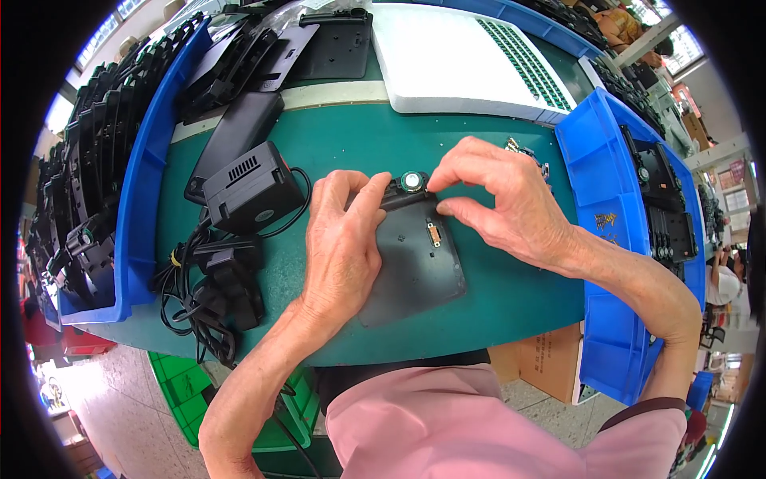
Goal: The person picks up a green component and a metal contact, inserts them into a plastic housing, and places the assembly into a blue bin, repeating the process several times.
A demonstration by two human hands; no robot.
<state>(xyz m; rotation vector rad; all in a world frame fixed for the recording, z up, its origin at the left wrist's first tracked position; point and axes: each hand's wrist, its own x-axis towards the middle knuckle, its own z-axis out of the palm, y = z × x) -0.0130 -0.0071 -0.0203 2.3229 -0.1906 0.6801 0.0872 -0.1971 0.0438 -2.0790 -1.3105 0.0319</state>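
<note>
A flat black plastic panel [411, 267] lies on the green work mat in front of me, with a thick raised bar along its far edge. A round silver-rimmed part [412, 182] sits on that bar, and a small gold-coloured connector [433, 234] shows in the panel. My left hand [343, 247] is closed on the panel's left side, its fingertips on the bar. At the bar's right end my right hand [507, 199] is closed, with thumb and forefinger tips close together; whatever they pinch is too small to make out.
On the left are a black power adapter box [251, 188], tangled cables [187, 295] and a blue bin [148, 184] of black parts. A white foam tray [455, 64] with rows of small parts stands at the back. Another blue bin [594, 172] holds panels at right. Small metal pieces [523, 150] lie beyond my right hand.
</note>
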